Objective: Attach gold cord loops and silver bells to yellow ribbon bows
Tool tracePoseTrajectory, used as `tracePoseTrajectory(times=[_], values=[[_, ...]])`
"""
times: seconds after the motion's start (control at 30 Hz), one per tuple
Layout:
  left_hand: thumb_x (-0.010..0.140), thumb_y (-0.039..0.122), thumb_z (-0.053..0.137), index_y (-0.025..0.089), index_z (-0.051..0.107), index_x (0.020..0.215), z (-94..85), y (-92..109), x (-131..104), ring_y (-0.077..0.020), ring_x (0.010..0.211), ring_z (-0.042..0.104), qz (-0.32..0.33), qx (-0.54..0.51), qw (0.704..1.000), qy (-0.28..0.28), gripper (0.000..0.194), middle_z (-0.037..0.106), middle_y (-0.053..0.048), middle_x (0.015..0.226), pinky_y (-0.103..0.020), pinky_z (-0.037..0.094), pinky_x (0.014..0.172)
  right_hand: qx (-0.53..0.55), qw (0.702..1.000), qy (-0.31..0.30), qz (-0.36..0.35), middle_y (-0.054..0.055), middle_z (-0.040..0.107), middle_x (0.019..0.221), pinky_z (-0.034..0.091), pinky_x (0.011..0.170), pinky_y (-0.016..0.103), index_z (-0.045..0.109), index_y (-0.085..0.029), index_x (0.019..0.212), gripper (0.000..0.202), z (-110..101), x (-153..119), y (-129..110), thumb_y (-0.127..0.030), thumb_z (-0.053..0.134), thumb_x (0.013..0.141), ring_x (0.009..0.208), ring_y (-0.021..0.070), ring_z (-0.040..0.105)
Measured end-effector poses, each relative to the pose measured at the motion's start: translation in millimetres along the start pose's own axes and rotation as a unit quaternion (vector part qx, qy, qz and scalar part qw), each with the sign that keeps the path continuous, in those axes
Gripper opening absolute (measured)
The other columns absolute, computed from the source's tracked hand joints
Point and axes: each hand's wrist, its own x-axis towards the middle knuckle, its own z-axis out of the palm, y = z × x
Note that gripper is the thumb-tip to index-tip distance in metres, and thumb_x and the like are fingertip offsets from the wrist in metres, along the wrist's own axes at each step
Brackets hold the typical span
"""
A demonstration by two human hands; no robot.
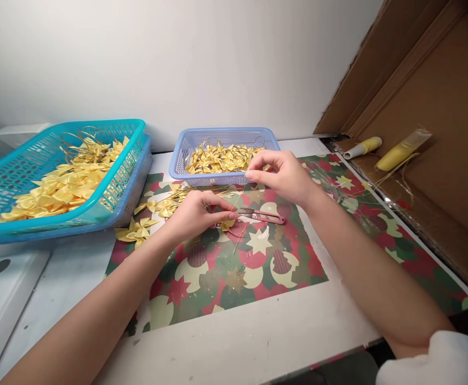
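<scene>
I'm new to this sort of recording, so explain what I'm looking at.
There is no machine here: these are a person's own bare hands, seen by a camera worn on the head, looking forward and down. The left hand pinches a small yellow bow; the right hand, raised higher, pinches what looks like fine thread. Under them lies a patterned sheet, with pink-handled snips and loose bows on it. Behind stands a pale blue basket of bows, and to the left a turquoise basket holds more.
</scene>
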Motion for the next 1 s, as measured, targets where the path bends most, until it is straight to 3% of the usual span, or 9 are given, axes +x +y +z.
tracePoseTrajectory(times=[0.33,0.63,0.83,1.0], values=[[0.078,0.05,0.068,0.024,0.078,0.087,0.6,-9,-3,-0.0187,0.076,0.066,0.028,0.024,0.999,-0.002,0.029,0.077,-0.004,0.083,-0.029,0.051,0.068,0.001,0.999,0.036,0.005,0.001,0.059,0.074,0.041,0.063,0.027,0.06,-0.017,0.067,0.014,-10,1,-2,-0.028,0.065,0.075,0.071,0.0132,0.051],[0.081,0.046,0.066,0.026,0.077,0.088,-1.4,-17,-7,-0.0166,0.071,0.054,0.063,0.058,0.996,-0.001,0.024,0.07,-0.003,0.077,-0.029,0.045,0.067,0.008,0.999,0.032,0.006,0.001,0.059,0.074,0.041,0.064,0.028,0.06,-0.017,0.067,0.013,-11,1,-1,-0.026,0.065,0.075,0.07,0.0126,0.051],[0.086,0.041,0.061,0.022,0.073,0.077,-7.2,-17,-5,-0.0177,0.081,0.055,0.125,0.096,0.987,-0.027,0.024,0.067,-0.003,0.083,-0.035,0.041,0.083,0.01,1.0,0.025,0.009,0.0,0.059,0.073,0.041,0.067,0.028,0.06,-0.017,0.068,0.012,-10,1,-1,-0.025,0.065,0.075,0.071,0.0124,0.051],[0.089,0.044,0.056,0.023,0.075,0.085,-9.9,-16,-5,-0.0199,0.089,0.053,0.116,0.104,0.987,-0.04,0.028,0.061,-0.004,0.085,-0.034,0.042,0.084,0.014,1.0,0.024,0.009,0.0,0.058,0.072,0.041,0.066,0.028,0.06,-0.017,0.067,0.011,-9,1,-1,-0.024,0.065,0.075,0.07,0.0122,0.05]])
